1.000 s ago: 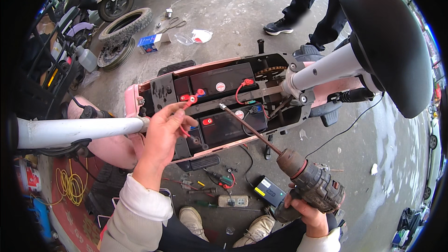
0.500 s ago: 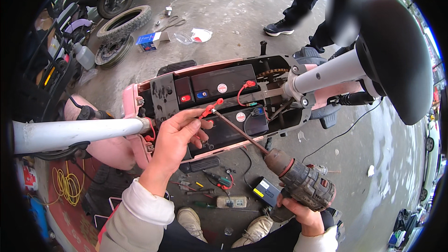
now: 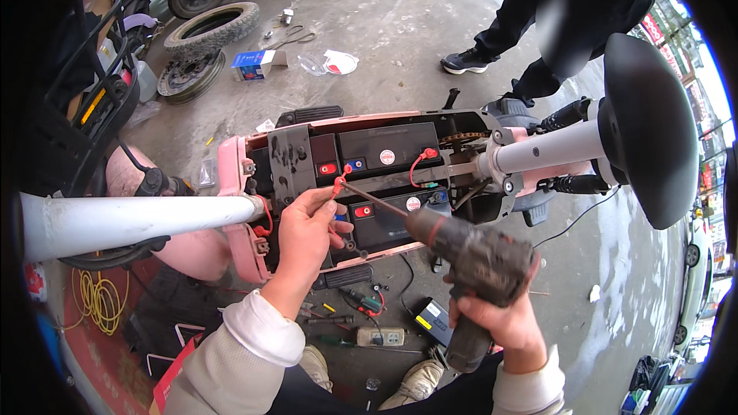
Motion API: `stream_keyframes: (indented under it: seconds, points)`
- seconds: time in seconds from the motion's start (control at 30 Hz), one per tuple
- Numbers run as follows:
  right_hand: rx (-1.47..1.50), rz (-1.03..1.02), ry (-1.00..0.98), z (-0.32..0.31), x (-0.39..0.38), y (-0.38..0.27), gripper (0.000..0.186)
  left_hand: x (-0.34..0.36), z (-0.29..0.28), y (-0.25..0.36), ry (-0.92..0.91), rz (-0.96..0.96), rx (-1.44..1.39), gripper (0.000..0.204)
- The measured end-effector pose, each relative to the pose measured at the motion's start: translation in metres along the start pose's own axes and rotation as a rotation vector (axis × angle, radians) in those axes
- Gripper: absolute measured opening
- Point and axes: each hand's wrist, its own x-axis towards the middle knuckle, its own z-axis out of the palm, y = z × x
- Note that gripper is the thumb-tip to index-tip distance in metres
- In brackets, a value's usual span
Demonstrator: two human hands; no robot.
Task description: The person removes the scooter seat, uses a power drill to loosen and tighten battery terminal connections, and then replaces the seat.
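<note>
Below me lies an opened pink scooter body (image 3: 234,165) holding dark batteries (image 3: 388,142) with red and blue terminals. My left hand (image 3: 307,230) pinches a red cable lug (image 3: 338,184) above the middle divider between the batteries. The tip of a long driver bit (image 3: 373,196) is at the lug; whether they touch is hard to tell. My right hand (image 3: 496,319) grips a worn cordless drill (image 3: 477,261) that carries the bit. Loose dark cable ends (image 3: 354,250) hang just below my left fingers.
Another person in dark trousers (image 3: 515,8) stands beyond the black seat (image 3: 646,131). A tyre (image 3: 211,27), rim (image 3: 177,88) and blue box (image 3: 254,65) lie on the floor. Tools (image 3: 354,300), a charger (image 3: 434,319), power strip (image 3: 380,336) and yellow cable (image 3: 96,300) lie near my feet.
My left hand has moved right and the red lug lower, meeting the bit tip. The drill has risen and turned flatter. The other person's legs have shifted slightly.
</note>
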Motion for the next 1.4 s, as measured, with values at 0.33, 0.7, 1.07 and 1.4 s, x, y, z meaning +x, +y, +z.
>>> stream_keyframes:
  seconds: [0.33,0.7,1.07,1.4]
  points:
    - [-0.269,0.129,-0.085,0.029,0.064,-0.087,0.03,0.01,0.014,0.0,0.13,0.011,0.044,0.039]
    - [-0.675,0.079,-0.221,0.048,0.095,-0.147,0.022,0.011,0.024,-0.008,0.175,0.086,0.276,0.038]
    - [-1.795,-0.211,-0.778,0.154,0.138,-0.233,0.035,0.021,0.052,-0.027,0.479,-0.026,0.123,0.031]
    - [-1.692,-0.027,-0.694,0.154,0.153,-0.242,0.025,0.031,0.058,-0.042,0.626,0.074,0.097,0.028]
